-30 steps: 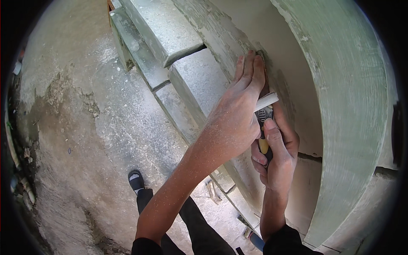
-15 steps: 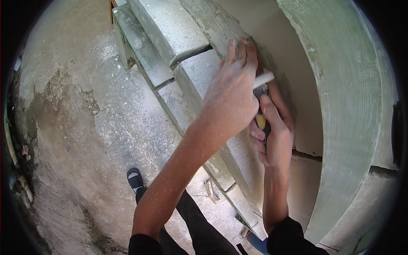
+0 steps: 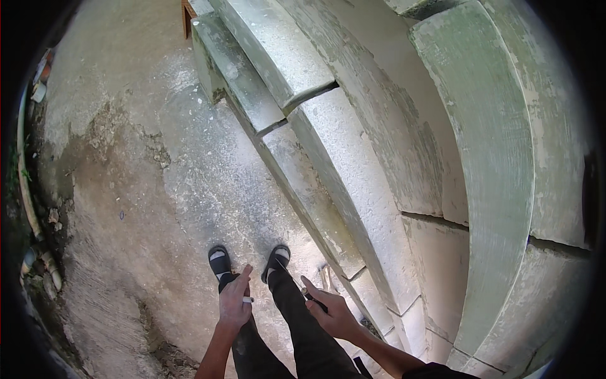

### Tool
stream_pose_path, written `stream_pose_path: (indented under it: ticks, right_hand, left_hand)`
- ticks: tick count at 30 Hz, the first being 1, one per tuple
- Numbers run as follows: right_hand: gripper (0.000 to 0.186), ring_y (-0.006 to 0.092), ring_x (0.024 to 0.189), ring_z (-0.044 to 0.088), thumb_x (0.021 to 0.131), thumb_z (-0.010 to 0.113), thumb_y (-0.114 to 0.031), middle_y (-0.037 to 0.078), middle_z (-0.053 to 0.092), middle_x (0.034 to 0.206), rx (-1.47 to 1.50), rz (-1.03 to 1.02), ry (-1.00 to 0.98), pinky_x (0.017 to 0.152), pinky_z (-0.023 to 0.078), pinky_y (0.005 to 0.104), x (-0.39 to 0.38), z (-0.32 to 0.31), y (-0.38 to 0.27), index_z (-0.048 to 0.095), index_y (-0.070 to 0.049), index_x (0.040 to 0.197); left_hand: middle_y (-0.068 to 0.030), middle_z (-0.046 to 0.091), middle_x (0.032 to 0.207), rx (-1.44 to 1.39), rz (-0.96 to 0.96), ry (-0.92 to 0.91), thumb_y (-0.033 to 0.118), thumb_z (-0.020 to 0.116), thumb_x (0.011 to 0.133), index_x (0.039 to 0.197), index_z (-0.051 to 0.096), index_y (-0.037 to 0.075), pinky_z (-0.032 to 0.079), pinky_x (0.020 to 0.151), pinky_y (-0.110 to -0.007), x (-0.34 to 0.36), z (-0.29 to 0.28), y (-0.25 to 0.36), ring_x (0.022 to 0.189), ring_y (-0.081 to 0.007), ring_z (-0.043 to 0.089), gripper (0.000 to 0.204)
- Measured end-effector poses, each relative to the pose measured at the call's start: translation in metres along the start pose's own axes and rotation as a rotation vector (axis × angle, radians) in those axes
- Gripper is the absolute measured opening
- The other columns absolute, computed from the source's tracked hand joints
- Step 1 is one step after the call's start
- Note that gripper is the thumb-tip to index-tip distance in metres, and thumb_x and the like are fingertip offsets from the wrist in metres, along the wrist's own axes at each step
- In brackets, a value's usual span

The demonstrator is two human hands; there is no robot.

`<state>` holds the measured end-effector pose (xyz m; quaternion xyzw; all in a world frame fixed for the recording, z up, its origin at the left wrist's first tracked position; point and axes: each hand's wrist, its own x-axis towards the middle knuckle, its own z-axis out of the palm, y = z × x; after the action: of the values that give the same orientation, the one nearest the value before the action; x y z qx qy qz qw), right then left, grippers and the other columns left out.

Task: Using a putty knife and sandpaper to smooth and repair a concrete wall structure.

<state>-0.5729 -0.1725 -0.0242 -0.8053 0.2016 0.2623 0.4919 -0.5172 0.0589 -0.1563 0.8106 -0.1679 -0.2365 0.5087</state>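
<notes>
Pointing forward above the legs point(image 3: 304, 328), left hand point(image 3: 234, 303) clasps a white stick point(image 3: 248, 300) and right hand point(image 3: 336, 316) a dark tool point(image 3: 319, 304).

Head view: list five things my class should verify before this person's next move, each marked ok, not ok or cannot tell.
1. Left hand holds the white piece: ok.
2. Right hand grips the dark tool: ok.
3. Hands apart from each other: ok, with a gap between them.
4. Tool's tip safely covered: cannot tell, too small to make out.
5. Feet fully enclosed: not ok, the dark sandals show pale socks.
</notes>
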Motion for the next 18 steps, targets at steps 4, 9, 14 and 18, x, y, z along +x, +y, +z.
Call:
stream_pose_path:
  ticks: [4,9,14,18]
  right_hand:
    - [0.051,0.0346,0.091,0.067,0.089,0.056,-0.009,0.023,0.068,0.102,-0.243,0.259,0.132,0.079,0.052,0.0386,-0.047,0.038,0.126,0.047,-0.006,0.139]
    - [0.045,0.044,0.099,0.063,0.083,0.05,-0.023,0.022,0.067,0.103,-0.368,0.828,0.023,0.088,0.049,0.0503,-0.22,0.1,0.28,0.057,-0.011,0.125]
    - [0.045,0.0428,0.112,0.058,0.082,0.047,-0.034,0.023,0.063,0.116,-0.376,0.901,-0.392,0.096,0.046,0.0496,-0.317,0.168,0.358,0.06,-0.015,0.121]
    - [0.045,0.0429,0.112,0.058,0.081,0.048,-0.033,0.023,0.063,0.116,-0.264,0.843,-0.214,0.097,0.046,0.0497,-0.31,0.222,0.367,0.061,-0.015,0.12]
  left_hand:
    - [-0.0221,0.066,0.092,0.223,-0.392,0.021,0.0,0.052,0.081,0.126,0.052,0.004,0.05,0.073,-0.048,-0.12,0.002,-0.11,0.085,-0.0412,0.064,0.045]
    - [-0.0253,0.062,0.075,0.504,-0.927,-0.021,0.027,0.056,0.094,0.1,0.057,0.006,0.048,0.064,-0.055,-0.284,-0.003,-0.171,0.075,-0.0452,0.063,0.022]
    - [-0.0272,0.066,0.085,0.46,-0.977,-0.057,0.042,0.061,0.089,0.086,0.069,-0.001,0.048,0.071,-0.054,-0.331,-0.041,-0.144,0.082,-0.0436,0.063,0.043]
    - [-0.0299,0.059,0.07,0.364,-0.941,0.132,0.042,0.059,0.091,0.077,0.065,-0.004,0.043,0.06,-0.053,-0.299,-0.067,-0.135,0.068,-0.0446,0.062,0.048]
